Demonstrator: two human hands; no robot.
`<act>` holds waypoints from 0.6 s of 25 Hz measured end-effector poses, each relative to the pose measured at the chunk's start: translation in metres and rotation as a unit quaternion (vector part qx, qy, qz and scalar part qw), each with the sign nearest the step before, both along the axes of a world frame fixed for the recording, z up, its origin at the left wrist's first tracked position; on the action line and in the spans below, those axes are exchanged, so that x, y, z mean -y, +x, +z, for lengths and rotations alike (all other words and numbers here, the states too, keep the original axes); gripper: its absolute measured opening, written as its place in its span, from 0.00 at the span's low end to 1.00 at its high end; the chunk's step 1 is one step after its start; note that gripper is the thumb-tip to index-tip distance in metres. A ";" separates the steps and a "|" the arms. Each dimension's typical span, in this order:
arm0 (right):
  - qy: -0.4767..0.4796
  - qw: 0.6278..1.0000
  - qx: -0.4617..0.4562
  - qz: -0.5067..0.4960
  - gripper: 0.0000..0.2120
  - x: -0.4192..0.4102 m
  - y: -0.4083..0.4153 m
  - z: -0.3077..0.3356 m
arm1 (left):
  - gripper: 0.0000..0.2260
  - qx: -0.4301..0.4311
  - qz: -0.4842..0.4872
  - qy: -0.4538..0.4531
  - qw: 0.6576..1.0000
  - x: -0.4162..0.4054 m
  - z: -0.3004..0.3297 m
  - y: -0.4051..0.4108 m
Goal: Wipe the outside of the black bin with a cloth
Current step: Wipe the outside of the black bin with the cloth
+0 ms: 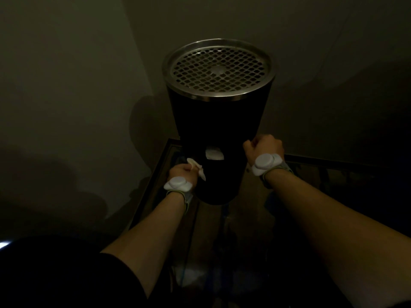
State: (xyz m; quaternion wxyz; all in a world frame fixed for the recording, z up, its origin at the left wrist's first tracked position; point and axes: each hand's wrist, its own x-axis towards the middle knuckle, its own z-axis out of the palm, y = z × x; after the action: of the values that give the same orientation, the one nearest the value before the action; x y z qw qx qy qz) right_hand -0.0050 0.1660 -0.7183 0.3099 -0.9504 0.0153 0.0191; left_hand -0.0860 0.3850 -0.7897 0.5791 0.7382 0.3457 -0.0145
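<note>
The black bin, topped by a perforated metal lid, is seen standing in a dim corner between two walls; a white cloth is gripped in the left hand against its lower left side; the right hand is closed in a fist against its right side.

You face a dim corner: 2 plain walls meet ahead, soft shadows across them. Below, a dark glossy floor with a raised edge strip.
</note>
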 end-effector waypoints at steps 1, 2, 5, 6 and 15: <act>0.000 1.000 0.002 0.009 0.21 0.001 0.000 0.000 | 0.04 -0.004 0.000 -0.013 1.000 0.005 -0.001 -0.001; -0.001 1.000 0.005 0.016 0.21 0.002 -0.001 0.001 | 0.04 -0.006 -0.002 -0.016 1.000 0.010 -0.002 -0.001; -0.007 1.000 0.005 0.021 0.20 0.004 -0.001 0.004 | 0.09 -0.060 -0.063 0.038 0.995 0.024 0.000 -0.001; -0.013 1.000 0.002 0.026 0.20 0.005 -0.001 0.006 | 0.14 -0.076 -0.077 0.029 0.994 0.030 0.000 0.000; -0.030 0.997 0.062 0.037 0.17 0.007 0.000 0.007 | 0.14 0.055 0.024 -0.396 0.916 0.112 0.020 0.007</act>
State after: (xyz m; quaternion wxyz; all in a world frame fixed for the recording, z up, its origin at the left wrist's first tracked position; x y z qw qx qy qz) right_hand -0.0055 0.1585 -0.7112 0.2812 -0.9585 -0.0383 -0.0290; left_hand -0.0792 0.2728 -0.7700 0.8424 0.4395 0.2966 -0.0961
